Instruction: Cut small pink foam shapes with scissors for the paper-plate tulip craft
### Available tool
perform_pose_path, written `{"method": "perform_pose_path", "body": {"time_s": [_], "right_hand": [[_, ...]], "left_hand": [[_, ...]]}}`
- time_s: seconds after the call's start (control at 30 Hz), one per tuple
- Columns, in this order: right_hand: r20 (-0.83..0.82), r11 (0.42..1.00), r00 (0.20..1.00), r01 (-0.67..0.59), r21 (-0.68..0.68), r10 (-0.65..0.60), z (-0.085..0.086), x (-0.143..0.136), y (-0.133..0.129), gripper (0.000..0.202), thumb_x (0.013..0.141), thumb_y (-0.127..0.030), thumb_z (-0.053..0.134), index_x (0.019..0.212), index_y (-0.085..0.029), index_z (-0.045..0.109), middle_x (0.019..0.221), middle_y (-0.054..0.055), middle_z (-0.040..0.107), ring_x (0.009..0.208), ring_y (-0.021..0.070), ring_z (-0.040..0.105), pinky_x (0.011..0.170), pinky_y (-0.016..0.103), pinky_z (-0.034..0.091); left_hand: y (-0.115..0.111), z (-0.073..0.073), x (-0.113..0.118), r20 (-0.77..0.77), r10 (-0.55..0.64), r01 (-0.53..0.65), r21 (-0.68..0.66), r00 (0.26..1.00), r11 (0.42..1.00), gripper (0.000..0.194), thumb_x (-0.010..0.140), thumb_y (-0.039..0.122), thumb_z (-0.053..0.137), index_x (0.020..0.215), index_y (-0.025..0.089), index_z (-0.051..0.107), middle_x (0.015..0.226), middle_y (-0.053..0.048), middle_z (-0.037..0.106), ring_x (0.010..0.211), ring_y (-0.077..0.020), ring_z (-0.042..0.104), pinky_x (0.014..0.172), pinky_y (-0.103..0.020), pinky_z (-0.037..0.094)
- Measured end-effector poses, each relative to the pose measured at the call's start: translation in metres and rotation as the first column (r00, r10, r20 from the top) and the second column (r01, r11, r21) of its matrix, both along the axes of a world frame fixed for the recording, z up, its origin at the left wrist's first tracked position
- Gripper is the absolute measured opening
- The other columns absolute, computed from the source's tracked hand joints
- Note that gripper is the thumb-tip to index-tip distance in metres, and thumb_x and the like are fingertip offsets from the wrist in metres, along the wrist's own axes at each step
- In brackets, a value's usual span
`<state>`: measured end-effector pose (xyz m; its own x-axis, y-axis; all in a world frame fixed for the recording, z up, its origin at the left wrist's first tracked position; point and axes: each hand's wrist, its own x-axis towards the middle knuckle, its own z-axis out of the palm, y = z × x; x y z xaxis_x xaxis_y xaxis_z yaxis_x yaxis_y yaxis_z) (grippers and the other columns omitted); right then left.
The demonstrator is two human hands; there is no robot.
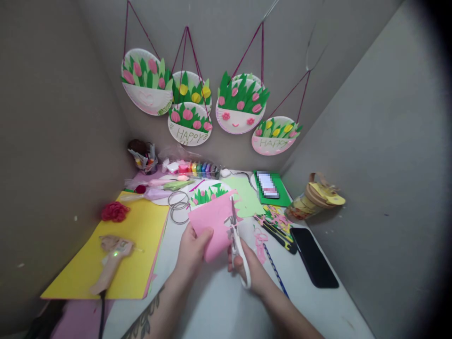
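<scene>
In the middle of the head view, my left hand (192, 247) pinches the lower left part of a sheet of pink paper (213, 228), thumb on top. My right hand (249, 263) has its fingers in the handles of white-handled scissors (240, 249). Their blades reach up along the paper's right side, where the edge is jagged with cut-outs. Behind the paper lies a paper plate craft with green leaves (212, 194), partly covered by it. Pink paper scraps (260, 242) lie right of the scissors.
A glue gun (113, 266) with a lit green light rests on yellow paper (141, 240) at left. At right are a black phone (314, 258), craft knives (278, 235), a patterned pencil (275, 268) and a basket (310, 200). Decorated plates (242, 106) hang on the wall.
</scene>
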<state>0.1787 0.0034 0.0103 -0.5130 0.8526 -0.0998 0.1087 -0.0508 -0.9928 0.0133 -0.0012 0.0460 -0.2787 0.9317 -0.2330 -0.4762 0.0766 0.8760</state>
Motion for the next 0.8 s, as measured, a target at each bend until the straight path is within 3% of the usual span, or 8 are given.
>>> {"method": "perform_pose_path", "body": {"time_s": [0.1, 0.37, 0.57, 0.8], "right_hand": [[0.014, 1.0, 1.0, 0.01, -0.021, -0.01, 0.003, -0.001, -0.001, 0.066, 0.07, -0.083, 0.044, 0.09, -0.02, 0.046, 0.067, -0.001, 0.051, 0.055, 0.0128, 0.049, 0.051, 0.027, 0.041], [-0.009, 0.997, 1.0, 0.01, 0.081, -0.009, -0.003, 0.007, 0.0, 0.072, 0.072, -0.083, 0.038, 0.103, -0.019, 0.048, 0.077, 0.002, 0.052, 0.063, 0.0147, 0.053, 0.057, 0.029, 0.044], [0.007, 0.998, 1.0, 0.003, 0.064, -0.003, -0.003, 0.012, 0.0, 0.065, 0.073, -0.082, 0.039, 0.09, -0.019, 0.047, 0.068, 0.001, 0.052, 0.059, 0.0138, 0.051, 0.055, 0.028, 0.042], [0.024, 0.998, 1.0, 0.004, 0.069, -0.005, -0.007, 0.021, 0.004, 0.064, 0.074, -0.08, 0.044, 0.093, -0.019, 0.049, 0.075, 0.001, 0.051, 0.061, 0.0129, 0.053, 0.056, 0.027, 0.044]], "left_hand": [[-0.001, 0.001, 0.0, -0.003, -0.001, 0.001, -0.006, 1.0, 1.0, 0.048, 0.067, 0.034, 0.074, 0.107, 0.013, 0.056, 0.097, -0.011, 0.071, 0.079, -0.0239, 0.067, 0.066, -0.03, 0.05], [0.0, -0.004, -0.003, -0.08, -0.065, 0.068, 0.038, 0.995, 0.997, 0.047, 0.068, 0.034, 0.074, 0.107, 0.014, 0.057, 0.1, -0.011, 0.07, 0.087, -0.0253, 0.066, 0.07, -0.03, 0.05], [0.001, -0.007, -0.005, -0.113, -0.044, 0.049, 0.041, 0.993, 0.998, 0.049, 0.069, 0.035, 0.073, 0.11, 0.014, 0.056, 0.103, -0.012, 0.07, 0.091, -0.0265, 0.066, 0.073, -0.032, 0.051], [0.001, 0.0, -0.012, -0.203, -0.074, 0.078, 0.008, 0.976, 0.997, 0.046, 0.065, 0.029, 0.074, 0.107, 0.014, 0.061, 0.102, -0.011, 0.071, 0.086, -0.0255, 0.067, 0.072, -0.032, 0.052]]}}
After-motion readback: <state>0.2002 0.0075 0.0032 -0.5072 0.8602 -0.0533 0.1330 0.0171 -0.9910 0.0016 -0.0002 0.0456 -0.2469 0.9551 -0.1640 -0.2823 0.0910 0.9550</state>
